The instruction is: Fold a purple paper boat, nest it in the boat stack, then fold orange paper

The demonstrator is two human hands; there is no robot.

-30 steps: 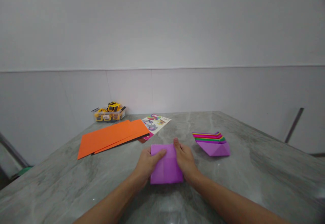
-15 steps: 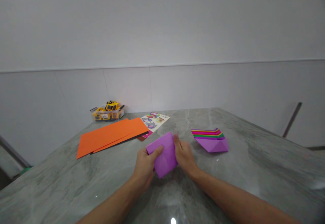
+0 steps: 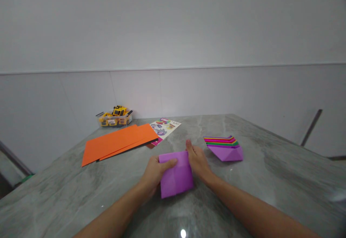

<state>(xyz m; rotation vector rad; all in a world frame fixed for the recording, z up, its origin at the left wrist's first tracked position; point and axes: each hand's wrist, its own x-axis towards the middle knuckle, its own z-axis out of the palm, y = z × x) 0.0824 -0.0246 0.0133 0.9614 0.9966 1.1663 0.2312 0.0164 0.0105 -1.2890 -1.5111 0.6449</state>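
Note:
A purple piece of folded paper (image 3: 177, 176), roughly square with crease lines across its face, is held up in front of me over the table. My left hand (image 3: 156, 173) grips it from the left, thumb lying on the front face and the other fingers hidden behind. Along the right edge, my right hand (image 3: 198, 160) is closed against the paper, its thumb pointing up beside the top right corner; its fingertips are partly hidden. To the right lies a folded purple paper shape (image 3: 225, 153) with rainbow-striped layers on top.
Orange sheets (image 3: 119, 142) lie overlapping at the left of the grey marbled table (image 3: 108, 191). Behind them are a printed picture sheet (image 3: 165, 128) and a clear plastic tub (image 3: 115, 121) with yellow toy vehicle parts. A white wall (image 3: 173, 94) stands behind the table.
The purple folded paper has turned from a slanted position to nearly level and come slightly lower. My right thumb has slipped off its edge and points upward.

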